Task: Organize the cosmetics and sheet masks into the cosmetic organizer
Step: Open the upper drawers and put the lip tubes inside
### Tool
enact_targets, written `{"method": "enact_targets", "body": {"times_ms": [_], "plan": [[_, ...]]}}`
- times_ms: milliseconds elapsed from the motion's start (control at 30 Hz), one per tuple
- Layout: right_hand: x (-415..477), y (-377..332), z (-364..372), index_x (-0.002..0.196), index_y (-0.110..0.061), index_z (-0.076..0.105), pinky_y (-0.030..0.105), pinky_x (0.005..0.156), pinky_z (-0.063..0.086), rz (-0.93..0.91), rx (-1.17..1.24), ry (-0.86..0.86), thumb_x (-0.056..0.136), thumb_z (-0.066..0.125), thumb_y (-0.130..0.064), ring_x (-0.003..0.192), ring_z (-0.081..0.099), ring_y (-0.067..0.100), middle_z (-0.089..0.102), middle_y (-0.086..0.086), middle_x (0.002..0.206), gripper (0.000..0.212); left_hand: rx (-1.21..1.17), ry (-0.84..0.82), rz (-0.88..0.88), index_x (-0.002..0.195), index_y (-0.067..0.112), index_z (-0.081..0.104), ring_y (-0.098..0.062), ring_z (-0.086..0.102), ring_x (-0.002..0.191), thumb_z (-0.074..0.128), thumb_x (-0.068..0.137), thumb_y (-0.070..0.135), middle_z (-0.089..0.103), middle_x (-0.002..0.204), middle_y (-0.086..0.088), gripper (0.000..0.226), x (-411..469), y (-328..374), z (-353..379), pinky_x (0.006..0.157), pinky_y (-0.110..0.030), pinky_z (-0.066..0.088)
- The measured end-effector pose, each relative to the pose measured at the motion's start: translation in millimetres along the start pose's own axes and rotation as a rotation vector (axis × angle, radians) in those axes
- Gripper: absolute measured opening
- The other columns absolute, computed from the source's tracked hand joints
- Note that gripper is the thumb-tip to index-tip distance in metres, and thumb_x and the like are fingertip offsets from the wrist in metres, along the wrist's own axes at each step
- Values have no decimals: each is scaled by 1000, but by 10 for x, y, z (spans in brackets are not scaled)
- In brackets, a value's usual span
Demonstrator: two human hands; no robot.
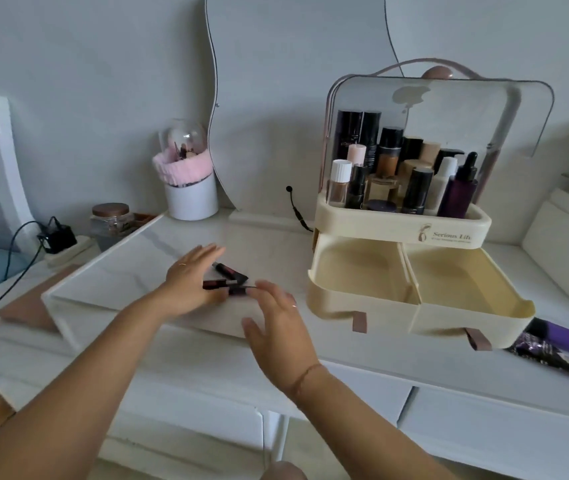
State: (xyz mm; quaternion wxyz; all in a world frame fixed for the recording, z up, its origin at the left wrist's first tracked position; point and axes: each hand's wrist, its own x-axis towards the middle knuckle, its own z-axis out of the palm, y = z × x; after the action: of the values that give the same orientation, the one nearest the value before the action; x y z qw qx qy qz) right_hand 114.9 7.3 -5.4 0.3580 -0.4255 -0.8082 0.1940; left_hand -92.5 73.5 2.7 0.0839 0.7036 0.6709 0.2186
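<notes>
- Gathering is the step in hand: the left hand (pixel 191 282) and the right hand (pixel 278 318) close in from either side on a small cluster of dark lipstick tubes (pixel 229 280) lying on the bench (pixel 207 362).
- Left hand: fingers spread flat, palm down, its inner edge touching the tubes; it appears to corral them rather than grip. No tube is enclosed in it.
- Right hand: fingers loosely spread and blurred, just beside the near end of the cluster, holding nothing that can be made out.
- Judgement: two hands are used because the tubes are small, round and likely to roll; cupping from both sides should keep them together for one lift.
- The tubes lie on a raised white marble-patterned panel (pixel 110 271) of the bench, left of the cosmetic organizer (pixel 449 230) and apart from it.
- Organizer status: clear lid (pixel 484 109) raised, upper tray already packed with upright bottles (pixel 390 171); tall items stand there because the lid gives headroom.
- Both lower drawers are pulled out and bare: left drawer (pixel 338 289), right drawer (pixel 504 306). Judgement: they are open to receive short, flat items such as these tubes.
- Purple-and-black packets (pixel 560 355) lie on the bench at the right, partly under the right drawer's corner; possibly the sheet masks, not yet stowed.
- Risk: a tube may roll off the panel edge while being scooped.
</notes>
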Motion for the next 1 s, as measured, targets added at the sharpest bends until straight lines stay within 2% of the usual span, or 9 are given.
{"method": "enact_targets", "body": {"times_ms": [67, 133, 233, 300, 400, 600, 767, 933, 1000], "plan": [[320, 97, 110, 141, -15, 39, 25, 114, 20, 51, -139, -27, 91, 49, -16, 139, 27, 20, 34, 3, 150, 50, 6, -157, 17, 147, 28, 22, -16, 7, 145, 63, 85, 31, 15, 157, 5, 74, 94, -80, 25, 116, -33, 10], [510, 206, 170, 140, -16, 40, 29, 111, 24, 141, -190, -59, 90, 48, -14, 135, 33, 24, 41, 5, 145, 50, -28, -222, 26, 146, 31, 25, -14, 8, 144, 57, 87, 26, 17, 156, 8, 67, 131, -125, 59, 116, -31, 10], [583, 306, 201, 130, -21, 51, 28, 99, 30, 210, -239, -80, 91, 51, -24, 122, 42, 24, 52, 3, 130, 39, -53, -87, 57, 140, 27, 41, -21, 27, 138, 59, 88, 28, 37, 148, 3, 55, 121, -182, 105, 113, -34, 21], [590, 328, 195, 119, -22, 61, 22, 86, 28, 236, -229, -52, 90, 53, -27, 113, 44, 22, 52, 3, 121, 30, -76, 36, 95, 131, 20, 53, -27, 41, 125, 63, 87, 27, 51, 131, -3, 45, 73, -190, 127, 106, -38, 31], [608, 329, 168, 110, -19, 66, 18, 81, 28, 320, -163, -38, 89, 56, -28, 106, 46, 20, 52, 4, 116, 25, -115, 117, 116, 120, 11, 62, -30, 49, 111, 66, 85, 20, 57, 110, -10, 36, 22, -184, 149, 99, -40, 36], [571, 295, 183, 100, -15, 59, 24, 73, 30, 373, -152, -4, 88, 56, -26, 98, 43, 18, 51, 3, 109, 16, -40, 147, 21, 120, 5, 59, -31, 52, 106, 62, 88, 27, 57, 111, -15, 39, -67, -135, 177, 92, -37, 39], [477, 242, 175, 91, -18, 50, 28, 60, 37, 406, -44, 64, 88, 54, -23, 79, 50, 19, 55, -1, 88, 7, 33, 161, -36, 114, 13, 53, -27, 56, 95, 47, 94, 35, 59, 106, -6, 30, -243, -43, 144, 72, -33, 39], [105, 23, 82, 93, -13, 54, 34, 66, 48, 227, -1, 178, 90, 58, -22, 76, 58, 22, 64, 2, 85, 10, -213, 250, -63, 97, 11, 51, -27, 55, 74, 47, 95, 33, 59, 80, -7, 23, -474, 275, 19, 63, -36, 39], [-201, -104, 46, 90, -16, 56, 25, 61, 45, 83, 14, 228, 88, 62, -22, 68, 56, 14, 63, -4, 79, 9, -323, 303, -32, 92, 12, 52, -24, 54, 72, 50, 93, 31, 59, 77, -6, 19, -552, 496, -62, 62, -33, 39]]}}
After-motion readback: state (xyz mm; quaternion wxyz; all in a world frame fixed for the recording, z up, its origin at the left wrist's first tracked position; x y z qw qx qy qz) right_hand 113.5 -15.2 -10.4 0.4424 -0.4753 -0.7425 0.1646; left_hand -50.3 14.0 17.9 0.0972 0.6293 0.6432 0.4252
